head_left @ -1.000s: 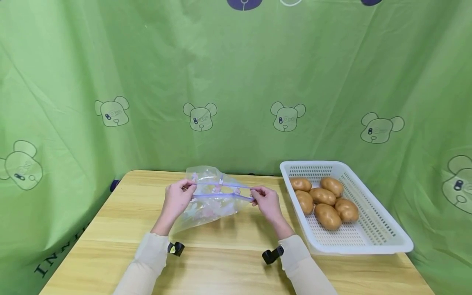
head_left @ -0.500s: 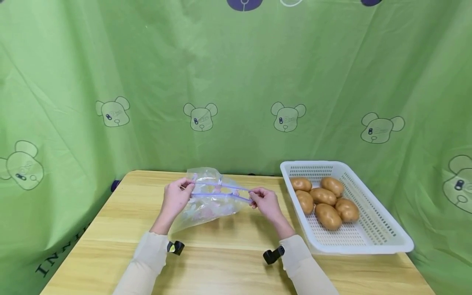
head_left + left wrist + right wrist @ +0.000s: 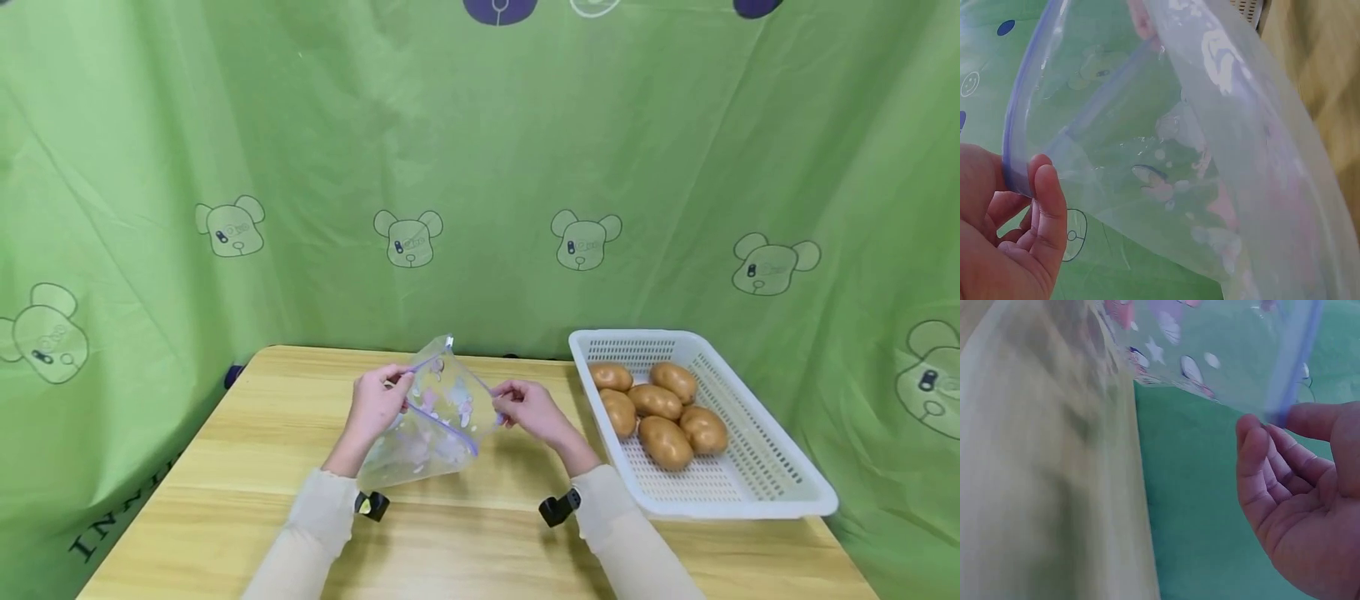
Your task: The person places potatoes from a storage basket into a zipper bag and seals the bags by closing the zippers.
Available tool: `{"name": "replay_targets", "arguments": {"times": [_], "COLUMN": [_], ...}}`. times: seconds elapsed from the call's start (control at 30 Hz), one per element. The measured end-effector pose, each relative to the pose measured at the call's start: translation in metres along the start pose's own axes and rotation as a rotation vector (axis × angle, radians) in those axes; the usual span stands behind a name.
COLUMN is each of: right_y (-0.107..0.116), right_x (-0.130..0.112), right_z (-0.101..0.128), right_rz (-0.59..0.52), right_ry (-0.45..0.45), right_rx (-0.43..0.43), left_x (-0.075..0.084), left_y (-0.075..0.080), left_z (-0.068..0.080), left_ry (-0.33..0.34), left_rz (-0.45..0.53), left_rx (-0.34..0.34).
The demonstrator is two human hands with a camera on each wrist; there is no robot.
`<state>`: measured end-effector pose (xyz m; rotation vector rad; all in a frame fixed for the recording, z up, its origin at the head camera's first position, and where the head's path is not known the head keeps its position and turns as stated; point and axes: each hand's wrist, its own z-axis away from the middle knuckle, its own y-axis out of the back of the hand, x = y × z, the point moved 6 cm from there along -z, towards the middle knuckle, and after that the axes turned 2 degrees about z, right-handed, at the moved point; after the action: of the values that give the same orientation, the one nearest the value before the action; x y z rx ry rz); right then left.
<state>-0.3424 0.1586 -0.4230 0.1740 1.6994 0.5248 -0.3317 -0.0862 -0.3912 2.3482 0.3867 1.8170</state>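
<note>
A clear zip bag (image 3: 420,446) with pastel prints and a purple zip strip spreads wide at its mouth between both hands. My left hand (image 3: 377,404) pinches one end of the strip between thumb and fingers; in the left wrist view the strip (image 3: 1016,125) runs up from that left hand (image 3: 1022,225). At the opposite end, my right hand (image 3: 531,410) pinches the mouth's edge. In the right wrist view, thumb and index finger of the right hand (image 3: 1310,481) meet on the purple strip (image 3: 1291,369). Through the bag's film only the background shows.
A white perforated plastic basket (image 3: 750,508) stands on the right of the wooden table (image 3: 450,550), with several brown potatoes (image 3: 666,443) in its left part. A green curtain (image 3: 480,167) with bear-head prints hangs behind the table's back edge.
The bag's mouth has gone from a narrow slit to a wide diamond shape. The left hand has moved right and the right hand slightly left, so they are closer together.
</note>
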Motion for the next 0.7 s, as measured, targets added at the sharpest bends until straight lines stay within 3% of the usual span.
{"name": "replay_targets", "arguments": {"times": [0.27, 0.5, 0.7], "right_y": [0.016, 0.052, 0.087], "right_x": [-0.027, -0.056, -0.056], "right_z": [-0.005, -0.004, -0.004], "right_rz": [0.095, 0.158, 0.241], "right_ry": [0.040, 0.073, 0.057], "right_rx": [-0.054, -0.060, -0.058], "left_x": [-0.001, 0.000, -0.002], "left_y": [-0.003, -0.002, -0.004], "left_z": [-0.001, -0.002, -0.001], "left_ry": [0.001, -0.003, -0.003], "left_rz": [-0.002, -0.006, 0.002], "left_rx": [0.022, 0.024, 0.002]}}
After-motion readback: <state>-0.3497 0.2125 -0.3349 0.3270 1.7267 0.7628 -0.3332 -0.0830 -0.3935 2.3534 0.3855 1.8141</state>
